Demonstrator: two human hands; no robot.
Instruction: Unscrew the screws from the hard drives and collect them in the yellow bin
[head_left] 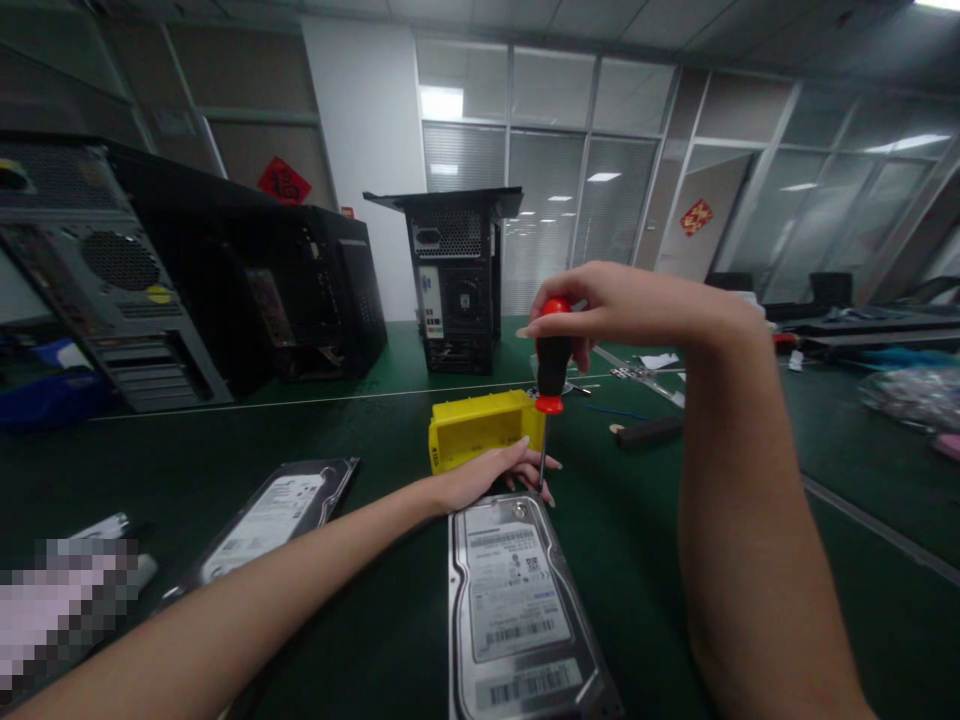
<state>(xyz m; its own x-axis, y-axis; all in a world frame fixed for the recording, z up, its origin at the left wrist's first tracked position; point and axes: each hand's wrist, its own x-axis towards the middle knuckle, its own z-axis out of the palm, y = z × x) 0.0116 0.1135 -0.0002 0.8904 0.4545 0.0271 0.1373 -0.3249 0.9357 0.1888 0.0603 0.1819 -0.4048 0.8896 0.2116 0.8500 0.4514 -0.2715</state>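
Note:
A silver hard drive (517, 600) with a white printed label lies in front of me on the green tabletop. My right hand (574, 310) is wrapped over the red and black handle of a screwdriver (551, 375) held upright. Its thin shaft points down at the drive's far right corner; the exact contact of the tip is too small to make out. At that far end rests my left hand (517, 468), fingers stretched apart around the lower shaft and partly hidden. Just behind it, a yellow plastic bin (480, 408) lies with its opening towards me.
Left of my left forearm lies another hard drive (281, 510). Open black computer cases (352, 290) stand at the left, with another computer tower (457, 280) at the back middle. Right of the screwdriver are a dark bar (651, 432) and metal strips. Clear plastic bags (911, 395) lie far right.

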